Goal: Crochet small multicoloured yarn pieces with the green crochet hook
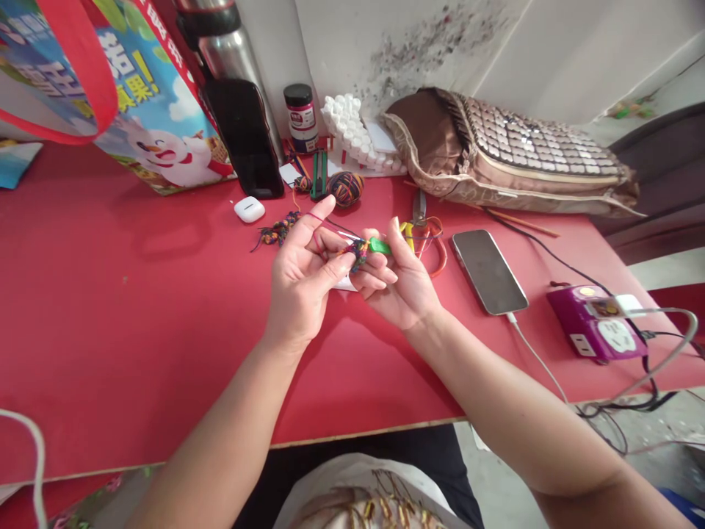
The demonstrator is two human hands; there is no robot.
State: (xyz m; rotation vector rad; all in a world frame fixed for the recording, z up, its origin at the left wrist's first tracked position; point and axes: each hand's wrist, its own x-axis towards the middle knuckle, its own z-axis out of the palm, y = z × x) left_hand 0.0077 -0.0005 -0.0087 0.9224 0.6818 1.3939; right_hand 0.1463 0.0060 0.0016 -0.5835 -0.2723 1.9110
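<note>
Between the thumb and fingers of my left hand (302,275) is a small multicoloured crochet piece (360,253). A strand of yarn runs over its raised index finger. My right hand (401,275) is closed on the green handle of a crochet hook (379,246), held against the piece; the hook's tip is hard to make out. Just past my left hand lies another dark multicoloured crocheted strip (280,229). A striped yarn ball (345,189) rests behind both hands. Something white on the table, partly hidden, shows below my fingers.
Pliers (419,209) with yellow and orange handles lie beyond my right hand. A charging phone (489,272) and purple power socket (598,323) are to the right. A black phone (245,139), white earbud case (250,210) and printed bag (165,139) stand left; a cushion (518,154) lies behind.
</note>
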